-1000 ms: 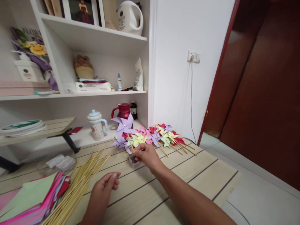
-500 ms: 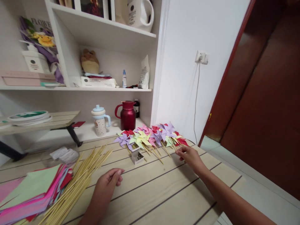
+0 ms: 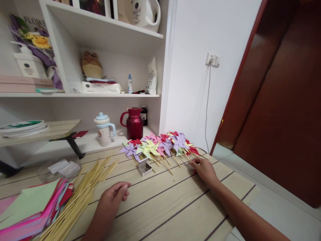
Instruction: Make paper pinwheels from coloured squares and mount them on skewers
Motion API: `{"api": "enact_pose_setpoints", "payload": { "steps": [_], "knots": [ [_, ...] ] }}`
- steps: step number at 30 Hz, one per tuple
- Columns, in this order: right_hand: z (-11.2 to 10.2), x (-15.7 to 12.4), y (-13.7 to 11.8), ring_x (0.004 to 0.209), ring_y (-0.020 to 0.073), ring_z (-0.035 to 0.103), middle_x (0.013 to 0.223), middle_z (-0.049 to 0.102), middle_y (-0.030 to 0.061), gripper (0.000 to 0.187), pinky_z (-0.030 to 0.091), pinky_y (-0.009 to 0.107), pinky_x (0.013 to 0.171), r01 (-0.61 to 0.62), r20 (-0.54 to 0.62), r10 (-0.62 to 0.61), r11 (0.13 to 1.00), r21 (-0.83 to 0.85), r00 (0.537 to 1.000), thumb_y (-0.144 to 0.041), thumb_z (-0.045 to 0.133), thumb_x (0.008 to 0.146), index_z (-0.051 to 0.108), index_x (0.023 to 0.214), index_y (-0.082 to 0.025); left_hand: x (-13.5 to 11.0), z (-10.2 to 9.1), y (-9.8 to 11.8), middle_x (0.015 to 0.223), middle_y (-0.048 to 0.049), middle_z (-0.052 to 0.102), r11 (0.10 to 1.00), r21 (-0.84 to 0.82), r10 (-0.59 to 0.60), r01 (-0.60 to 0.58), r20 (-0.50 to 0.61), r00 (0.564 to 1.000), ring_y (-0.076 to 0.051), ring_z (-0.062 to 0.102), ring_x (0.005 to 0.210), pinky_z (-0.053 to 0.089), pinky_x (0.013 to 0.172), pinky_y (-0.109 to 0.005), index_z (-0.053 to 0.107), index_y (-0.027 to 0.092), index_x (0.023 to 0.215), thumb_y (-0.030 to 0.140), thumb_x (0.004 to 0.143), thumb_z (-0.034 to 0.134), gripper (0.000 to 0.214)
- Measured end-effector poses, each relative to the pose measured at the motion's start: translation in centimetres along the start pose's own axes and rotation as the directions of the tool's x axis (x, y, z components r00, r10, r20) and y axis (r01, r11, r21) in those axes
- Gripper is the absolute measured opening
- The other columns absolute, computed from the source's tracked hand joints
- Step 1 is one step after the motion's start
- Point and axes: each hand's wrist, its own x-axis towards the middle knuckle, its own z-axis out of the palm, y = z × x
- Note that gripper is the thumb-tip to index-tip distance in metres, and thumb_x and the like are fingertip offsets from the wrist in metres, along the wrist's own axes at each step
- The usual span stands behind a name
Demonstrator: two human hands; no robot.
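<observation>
My R fingers [image 3: 196,163] pinch purple pinwheel [image 3: 180,142] by stick [image 3: 187,156], low end; L fingers [image 3: 122,190] curled over tabletop [image 3: 160,202], can't tell if gripping. Sm. open box [image 3: 144,169] btwn both.

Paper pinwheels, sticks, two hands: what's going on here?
A person's right hand pinches a purple pinwheel by its stick, amid the other pinwheels. The left hand is loosely curled beside the bare sticks, nothing visible in it. A small open box sits near the pinwheels; coloured paper is stacked at the left.

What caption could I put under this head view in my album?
Right hand holding the stick of a purple pinwheel; left hand beside loose sticks.
</observation>
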Motion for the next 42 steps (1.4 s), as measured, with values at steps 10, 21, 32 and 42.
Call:
{"api": "enact_pose_setpoints", "payload": {
  "steps": [10, 21, 32, 42],
  "knots": [
    [0.2, -0.4, 0.0, 0.079, 0.0239, 0.065, 0.081, 0.075, 0.0055, 0.022, 0.034, 0.028, 0.058, -0.02, -0.018, 0.018, 0.993, -0.115, 1.0, -0.04, 0.059, 0.082, 0.073, 0.075, -0.024, 0.1, -0.2, -0.3, 0.067, -0.0033, 0.068, 0.998, 0.064, 0.012, -0.013, 0.023, 1.0, -0.022, 0.063, 0.067, 0.05, 0.068, -0.032, 0.075, 0.018, 0.084, 0.054, 0.072, 0.06, 0.04],
    [0.3, 0.0, 0.7, 0.084, 0.0247, 0.066, 0.086, 0.075, 0.0062, 0.024, 0.038, 0.028, 0.063, -0.012, -0.054, 0.009, 0.999, -0.053, 0.998, -0.037, 0.056, 0.084, 0.075, 0.083, -0.024, 0.1, -0.2, -0.1, 0.07, -0.0038, 0.068, 0.993, 0.115, -0.016, 0.011, 0.037, 0.999, -0.023, 0.064, 0.07, 0.049, 0.071, -0.034, 0.075, 0.019, 0.087, 0.056, 0.072, 0.057, 0.044],
    [-0.7, -0.1, -0.3, 0.059, 0.0224, 0.065, 0.059, 0.069, 0.0037, 0.037, 0.041, 0.028, 0.055, 0.027, -0.076, -0.02, 0.995, 0.097, 0.997, -0.046, 0.047, 0.085, 0.072, 0.078, -0.019, 0.2, -0.1, 0.5, 0.063, -0.0033, 0.067, 0.997, 0.069, -0.022, 0.022, 0.004, 1.0, -0.023, 0.062, 0.064, 0.051, 0.067, -0.033, 0.077, 0.02, 0.08, 0.057, 0.065, 0.061, 0.043],
    [0.9, -1.1, -3.5, 0.073, 0.0218, 0.064, 0.076, 0.074, 0.0043, 0.024, 0.035, 0.028, 0.059, 0.144, 0.019, -0.144, 0.989, -0.02, 0.989, -0.037, 0.058, 0.083, 0.072, 0.072, -0.022, 0.2, -0.2, 0.7, 0.061, -0.0021, 0.067, 1.0, 0.015, -0.014, 0.014, 0.007, 1.0, -0.022, 0.061, 0.062, 0.051, 0.065, -0.032, 0.077, 0.021, 0.077, 0.052, 0.065, 0.063, 0.036]
  ]
}}
